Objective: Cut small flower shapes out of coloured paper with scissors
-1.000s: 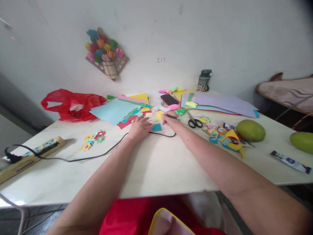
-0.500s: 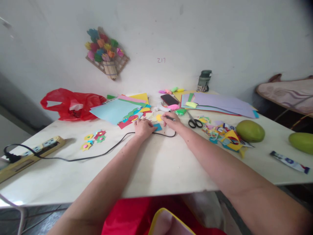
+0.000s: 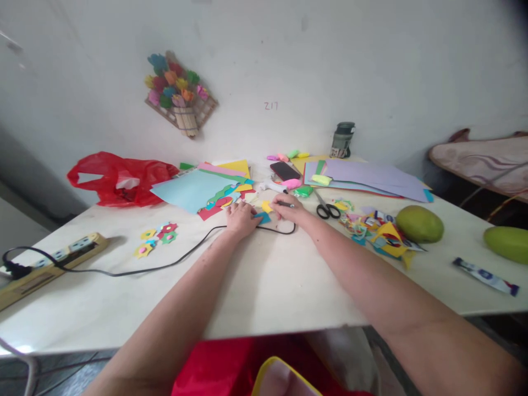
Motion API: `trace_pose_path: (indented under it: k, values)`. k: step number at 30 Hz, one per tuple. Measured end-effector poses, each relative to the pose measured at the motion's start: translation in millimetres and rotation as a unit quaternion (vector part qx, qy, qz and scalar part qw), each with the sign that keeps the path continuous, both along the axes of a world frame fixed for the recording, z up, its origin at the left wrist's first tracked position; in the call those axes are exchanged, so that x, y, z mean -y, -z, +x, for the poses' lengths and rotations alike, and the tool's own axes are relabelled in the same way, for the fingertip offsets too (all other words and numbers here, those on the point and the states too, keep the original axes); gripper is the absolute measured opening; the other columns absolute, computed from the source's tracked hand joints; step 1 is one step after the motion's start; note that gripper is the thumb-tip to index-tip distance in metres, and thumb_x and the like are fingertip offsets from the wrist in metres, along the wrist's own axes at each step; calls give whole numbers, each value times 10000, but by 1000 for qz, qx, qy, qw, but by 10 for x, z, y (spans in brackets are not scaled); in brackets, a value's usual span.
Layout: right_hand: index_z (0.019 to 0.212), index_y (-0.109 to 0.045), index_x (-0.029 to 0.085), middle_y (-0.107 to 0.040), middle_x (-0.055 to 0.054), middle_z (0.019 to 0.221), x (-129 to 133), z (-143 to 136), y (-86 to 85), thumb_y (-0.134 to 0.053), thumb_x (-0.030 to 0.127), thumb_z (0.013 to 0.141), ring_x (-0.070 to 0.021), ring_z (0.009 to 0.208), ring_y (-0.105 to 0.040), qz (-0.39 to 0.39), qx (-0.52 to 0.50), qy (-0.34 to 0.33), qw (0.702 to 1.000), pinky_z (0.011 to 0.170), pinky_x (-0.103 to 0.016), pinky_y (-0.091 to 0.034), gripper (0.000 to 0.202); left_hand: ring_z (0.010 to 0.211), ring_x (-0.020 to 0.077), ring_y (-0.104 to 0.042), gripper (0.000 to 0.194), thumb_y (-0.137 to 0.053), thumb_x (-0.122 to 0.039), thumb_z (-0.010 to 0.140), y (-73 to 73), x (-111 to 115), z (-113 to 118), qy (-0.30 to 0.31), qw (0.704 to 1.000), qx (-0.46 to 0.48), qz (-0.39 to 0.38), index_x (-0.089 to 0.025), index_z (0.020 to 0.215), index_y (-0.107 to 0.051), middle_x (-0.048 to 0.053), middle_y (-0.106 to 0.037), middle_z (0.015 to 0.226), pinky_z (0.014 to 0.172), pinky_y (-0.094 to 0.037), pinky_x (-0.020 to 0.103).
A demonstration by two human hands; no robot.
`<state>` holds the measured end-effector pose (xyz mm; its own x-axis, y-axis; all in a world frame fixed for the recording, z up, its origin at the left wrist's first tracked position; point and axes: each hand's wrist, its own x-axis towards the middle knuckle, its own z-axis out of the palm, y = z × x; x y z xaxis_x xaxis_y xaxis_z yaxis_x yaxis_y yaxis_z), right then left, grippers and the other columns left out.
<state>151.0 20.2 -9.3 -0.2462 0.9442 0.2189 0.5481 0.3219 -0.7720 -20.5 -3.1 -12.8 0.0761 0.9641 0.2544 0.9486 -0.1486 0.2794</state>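
My left hand [image 3: 242, 218] rests on the white table with its fingertips at a small blue paper piece [image 3: 263, 217]. Whether it grips the paper or only presses on it is too small to tell. In my right hand [image 3: 289, 207] is a dark pen [image 3: 286, 204], held with curled fingers. Just left of the pen lies a small yellow paper piece [image 3: 266, 207]. A black cable [image 3: 185, 253] runs past both hands. Colored paper sheets [image 3: 193, 188] lie beyond my left hand, and black-handled scissors [image 3: 328, 210] lie to the right of my right hand.
On the left are a power strip [image 3: 61, 258], a red plastic bag [image 3: 124, 184] and paper flowers [image 3: 168, 232]. To the right are paper scraps [image 3: 385, 236], green fruit [image 3: 419, 224], a tube [image 3: 485, 276] and purple sheets [image 3: 371, 175]. A phone [image 3: 284, 171] and bottle [image 3: 342, 140] stand or lie behind.
The yellow piece near the pen looks more angular and sits slightly lower left. The blue paper has shifted slightly left and down. My right hand still holds the pen. The whole view has moved slightly.
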Motion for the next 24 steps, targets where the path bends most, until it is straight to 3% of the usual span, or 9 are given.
trace_pose_path:
  k: [4,8,15,19,24]
  values:
    - [665,-538,181,-528,39,465,-62,15,68,-542,323,752,-105,451,-511,4,-27,-17,999,485,-215,-405,166,1103,293,-498,202,-632,-382,718,-10,-13,0,13,1000,19,13,-198,797,-657,84,-655,1000,992,-310,441]
    - [665,-535,178,-537,39,469,-79,0,104,-543,329,752,-95,455,-499,1,-89,-19,996,487,-206,-401,174,828,208,-605,148,-642,-287,689,-6,-26,-16,25,992,127,10,-192,803,-629,46,-659,794,780,-447,323]
    - [651,-523,172,-544,24,471,-40,-16,31,-530,333,766,-82,432,-437,-8,-165,0,986,435,-198,-339,198,591,159,-575,357,-689,-251,580,55,-97,-91,48,948,314,24,-177,924,-627,-35,-575,567,593,-429,270]
    - [636,-531,171,-506,36,448,11,2,-24,-545,281,762,-75,414,-419,-21,-115,-1,993,438,-200,-326,168,616,163,-589,370,-684,-271,581,45,-125,-151,-6,939,340,56,-181,937,-641,-35,-581,570,642,-440,276]
    - [663,-582,192,-518,47,448,65,-20,-76,-569,289,765,-96,456,-519,-36,56,2,998,497,-208,-367,141,677,175,-612,391,-664,-295,619,25,-134,-189,-60,938,326,101,-168,988,-645,-17,-609,610,704,-447,279]
